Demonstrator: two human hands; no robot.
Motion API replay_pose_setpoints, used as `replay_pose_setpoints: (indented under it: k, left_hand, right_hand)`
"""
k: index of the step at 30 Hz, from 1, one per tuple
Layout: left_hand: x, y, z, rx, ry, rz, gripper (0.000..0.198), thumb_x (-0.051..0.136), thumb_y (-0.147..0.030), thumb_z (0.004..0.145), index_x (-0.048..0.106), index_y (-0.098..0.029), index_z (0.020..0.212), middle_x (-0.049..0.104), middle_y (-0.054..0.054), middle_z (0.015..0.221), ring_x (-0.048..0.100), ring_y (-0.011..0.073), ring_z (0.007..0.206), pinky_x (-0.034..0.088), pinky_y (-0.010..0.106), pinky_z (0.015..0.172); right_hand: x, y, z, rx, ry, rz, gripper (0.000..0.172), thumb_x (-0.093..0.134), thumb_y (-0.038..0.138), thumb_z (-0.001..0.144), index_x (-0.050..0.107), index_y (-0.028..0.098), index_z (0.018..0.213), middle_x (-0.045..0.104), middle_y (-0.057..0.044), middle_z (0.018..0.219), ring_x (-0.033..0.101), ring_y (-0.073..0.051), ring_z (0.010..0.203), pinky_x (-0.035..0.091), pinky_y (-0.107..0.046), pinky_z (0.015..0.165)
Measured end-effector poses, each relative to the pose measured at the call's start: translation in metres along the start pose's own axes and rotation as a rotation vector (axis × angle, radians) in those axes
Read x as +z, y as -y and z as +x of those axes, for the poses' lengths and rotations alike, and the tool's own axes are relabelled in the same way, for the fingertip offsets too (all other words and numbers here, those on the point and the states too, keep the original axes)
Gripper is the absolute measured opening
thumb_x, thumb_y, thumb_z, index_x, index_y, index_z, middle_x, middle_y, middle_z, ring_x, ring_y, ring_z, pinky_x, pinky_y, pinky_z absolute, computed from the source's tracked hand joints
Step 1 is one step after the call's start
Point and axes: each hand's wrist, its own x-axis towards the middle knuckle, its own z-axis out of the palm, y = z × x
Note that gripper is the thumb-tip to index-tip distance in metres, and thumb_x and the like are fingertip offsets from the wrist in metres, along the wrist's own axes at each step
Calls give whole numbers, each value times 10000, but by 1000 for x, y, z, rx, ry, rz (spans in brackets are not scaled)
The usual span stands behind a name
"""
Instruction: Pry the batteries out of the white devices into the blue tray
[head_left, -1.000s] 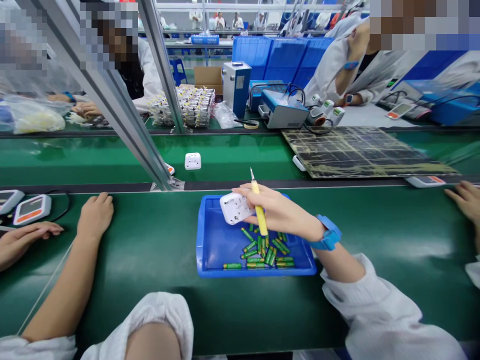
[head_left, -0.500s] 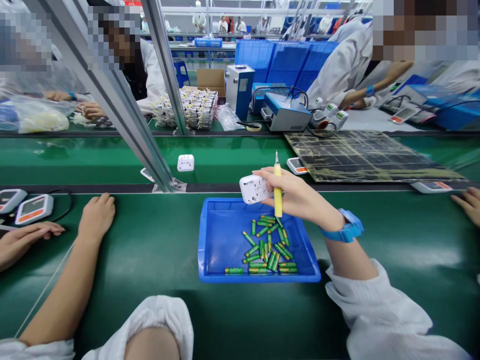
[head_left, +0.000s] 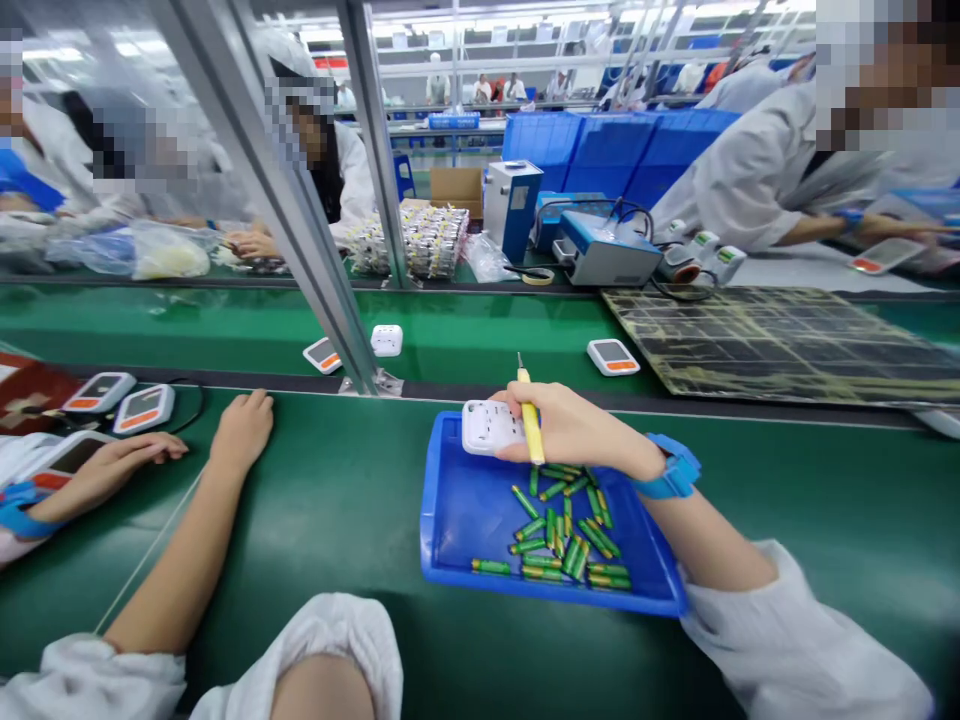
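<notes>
My right hand (head_left: 577, 425), with a blue band at the wrist, is closed round a white device housing (head_left: 491, 427) and a slim yellow-handled screwdriver (head_left: 530, 415). The screwdriver stands nearly upright, thin metal tip up. The housing shows a moulded face with small slots. Both are above the back left part of a blue tray (head_left: 442, 500), where green batteries (head_left: 574, 555) with gold ends lie loose. At the bottom edge only my left sleeve (head_left: 315, 630) and a bit of forearm show; the left hand is out of frame.
At left, a co-worker's hands (head_left: 244, 430) rest on the green table beside white-and-orange devices (head_left: 146, 408). A metal post (head_left: 322, 250) stands at the belt. On the belt lie another housing (head_left: 387, 341), a screen device (head_left: 613, 357) and a large dark board (head_left: 787, 340).
The view has swung left, so surroundings sit farther right. My right hand has brought the housing and screwdriver lower and leftward over the tray. Belt items have shifted left past the post.
</notes>
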Motion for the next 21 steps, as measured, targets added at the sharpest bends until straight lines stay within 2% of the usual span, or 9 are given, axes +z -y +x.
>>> replay_pose_setpoints:
  k: [3,5,7,9,12,17,21]
  left_hand:
    - [-3,-2,1,-58,116,138,239,415,-56,808,528,-180,637,578,118,815,529,243,821,416,382,762]
    - [-2,-3,1,-83,168,205,225,426,-42,822,554,-166,684,595,121,875,545,234,847,432,370,789]
    - [0,-2,-1,-100,211,258,174,463,-68,859,583,-147,761,606,95,923,562,208,888,450,355,831]
    - [2,-2,-3,-107,241,296,100,524,-183,905,603,-133,872,612,64,978,573,183,929,469,363,867]
    - [5,-1,-4,-93,257,326,178,566,-304,913,608,-136,954,613,53,1026,578,177,974,484,381,883]
    - [8,2,-4,-41,233,320,134,502,-146,910,610,-123,835,610,83,962,558,205,990,464,378,880]
    - [4,1,-4,16,211,301,290,395,-22,862,636,-131,743,605,152,907,530,275,1043,450,413,883]
  right_hand:
    - [-4,8,28,-9,62,-104,359,744,459,703,543,209,864,645,-27,767,580,-191,651,318,-255,557]
    - [-7,6,49,-63,75,-203,322,726,425,724,546,203,873,628,-35,745,576,-198,653,292,-259,552]
    - [-8,-5,72,-153,70,-300,225,685,327,761,541,194,872,621,-54,758,573,-204,678,289,-264,565]
    - [-7,-21,96,-246,62,-418,117,614,207,795,547,178,887,623,-81,785,567,-209,711,301,-273,594]
    - [1,-49,129,-379,80,-630,173,547,84,806,570,155,962,650,-126,882,566,-236,824,334,-298,679]
    - [21,-90,165,-508,178,-875,369,574,-48,739,585,122,1067,681,-164,1013,553,-262,1015,350,-394,872]
    - [29,-112,189,-628,144,-971,309,541,-45,795,621,123,1042,676,-179,1104,577,-276,1057,355,-477,934]
